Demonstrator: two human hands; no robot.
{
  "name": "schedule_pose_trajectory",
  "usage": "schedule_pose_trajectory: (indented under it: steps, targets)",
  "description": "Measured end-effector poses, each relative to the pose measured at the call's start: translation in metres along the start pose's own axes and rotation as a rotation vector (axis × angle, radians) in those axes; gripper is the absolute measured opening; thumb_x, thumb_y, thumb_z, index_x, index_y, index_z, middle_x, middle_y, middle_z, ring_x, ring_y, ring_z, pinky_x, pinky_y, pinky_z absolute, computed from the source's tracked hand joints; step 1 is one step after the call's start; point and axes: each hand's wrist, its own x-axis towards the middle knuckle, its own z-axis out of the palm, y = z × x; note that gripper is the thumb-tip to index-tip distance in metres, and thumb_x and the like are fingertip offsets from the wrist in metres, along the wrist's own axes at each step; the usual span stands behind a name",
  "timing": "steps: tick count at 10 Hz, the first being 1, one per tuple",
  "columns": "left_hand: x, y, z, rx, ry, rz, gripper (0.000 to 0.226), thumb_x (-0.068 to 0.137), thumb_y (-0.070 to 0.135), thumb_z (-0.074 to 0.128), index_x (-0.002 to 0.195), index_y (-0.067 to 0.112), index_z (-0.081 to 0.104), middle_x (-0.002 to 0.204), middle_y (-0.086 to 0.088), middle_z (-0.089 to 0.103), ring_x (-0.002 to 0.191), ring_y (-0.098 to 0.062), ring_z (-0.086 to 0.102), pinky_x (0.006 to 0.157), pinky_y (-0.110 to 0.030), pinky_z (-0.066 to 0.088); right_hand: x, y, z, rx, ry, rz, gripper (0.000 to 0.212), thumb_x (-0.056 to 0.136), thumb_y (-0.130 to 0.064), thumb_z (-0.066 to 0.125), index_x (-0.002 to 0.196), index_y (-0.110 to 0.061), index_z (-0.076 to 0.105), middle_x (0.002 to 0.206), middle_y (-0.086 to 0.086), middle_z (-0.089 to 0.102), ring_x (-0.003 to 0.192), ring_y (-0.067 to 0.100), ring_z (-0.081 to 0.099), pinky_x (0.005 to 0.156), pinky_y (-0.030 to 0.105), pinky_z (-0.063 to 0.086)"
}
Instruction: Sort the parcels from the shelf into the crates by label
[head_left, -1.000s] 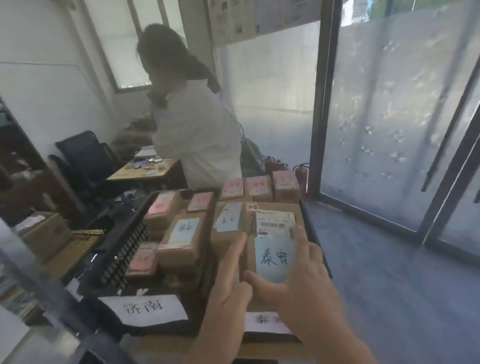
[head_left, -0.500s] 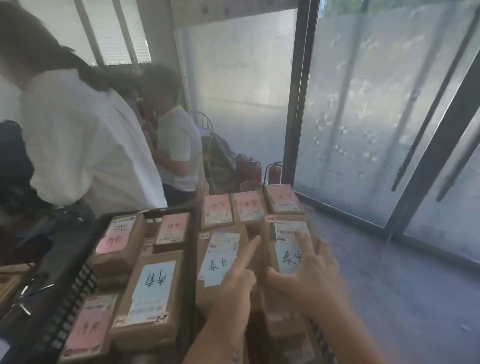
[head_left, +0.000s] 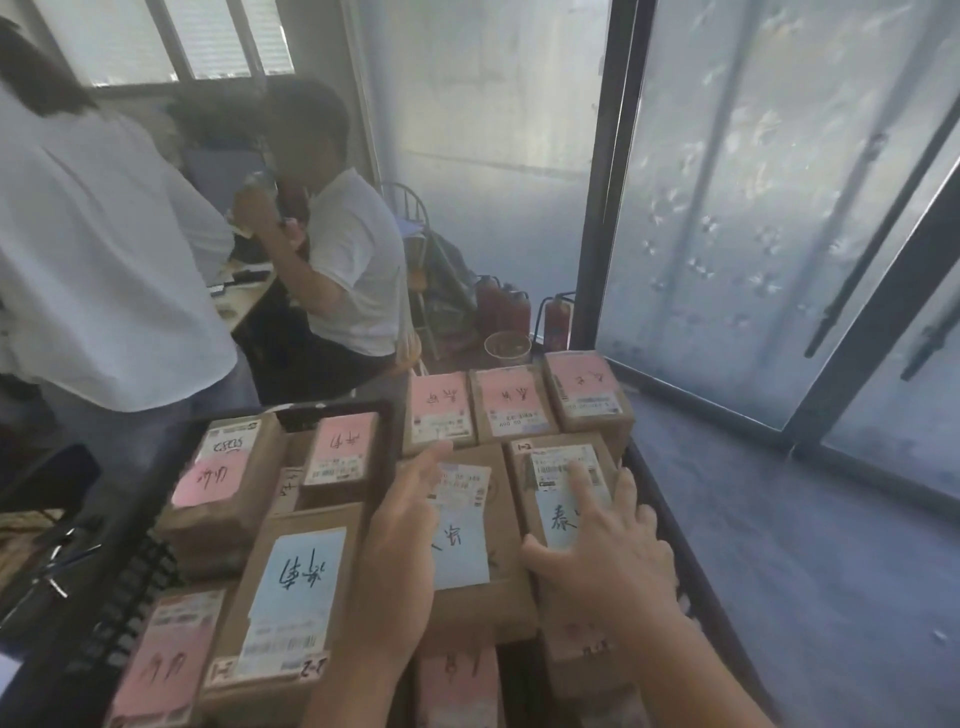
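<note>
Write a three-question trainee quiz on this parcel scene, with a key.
1. True or false: the right hand rests on a blue-labelled parcel.
2. What colour are the labels on the three far parcels? A pink, B blue, C green.
3. Fill in: the left hand points with one ____ finger.

Key: 1 true. 2 A. 3 straight.

Soft, hazy daylight from frosted glass; edges warp
</note>
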Motion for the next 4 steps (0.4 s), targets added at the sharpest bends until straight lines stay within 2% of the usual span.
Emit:
schedule_pose_trajectory:
  steps: [1, 2, 3, 4]
  targets:
    - [-0.002, 0.007, 0.000, 0.033, 0.005, 0.021, 0.058, 0.089, 0.032, 0.034, 0.140, 0.049, 0.054, 0.146, 0.029, 0.053, 0.134, 0.017, 0.044, 0.119, -0.031, 0.036, -0.001, 0.000, -0.001, 0.020, 0.007, -0.004, 0.107, 0.077, -0.082, 0.048, 0.163, -0.045, -0.005, 0.174, 0.010, -0.006, 0.150, 0.037, 0.026, 0.110, 0.052, 0.040]
    - [-0.004, 0.010, -0.003, 0.054, 0.024, 0.046, 0.057, 0.088, 0.033, 0.035, 0.139, 0.050, 0.055, 0.146, 0.028, 0.053, 0.135, 0.017, 0.042, 0.119, -0.032, 0.036, -0.002, 0.001, -0.004, 0.030, 0.013, -0.010, 0.108, 0.076, -0.083, 0.049, 0.162, -0.047, -0.005, 0.175, 0.006, -0.011, 0.152, 0.036, 0.024, 0.110, 0.052, 0.039]
    - [-0.010, 0.019, -0.007, 0.111, 0.038, 0.068, 0.058, 0.087, 0.037, 0.036, 0.141, 0.050, 0.052, 0.147, 0.033, 0.048, 0.134, 0.021, 0.038, 0.120, -0.031, 0.033, -0.006, 0.004, -0.007, 0.046, 0.004, -0.010, 0.112, 0.073, -0.087, 0.047, 0.162, -0.047, -0.007, 0.174, -0.001, -0.015, 0.157, 0.034, 0.014, 0.115, 0.057, 0.035]
    - [-0.016, 0.024, -0.011, 0.312, -0.014, 0.199, 0.060, 0.086, 0.036, 0.042, 0.144, 0.051, 0.045, 0.149, 0.046, 0.032, 0.138, 0.028, 0.020, 0.121, -0.024, 0.023, -0.009, 0.004, -0.012, 0.033, 0.040, -0.038, 0.114, 0.070, -0.092, 0.044, 0.162, -0.047, -0.006, 0.173, -0.008, -0.017, 0.160, 0.031, 0.003, 0.120, 0.064, 0.028]
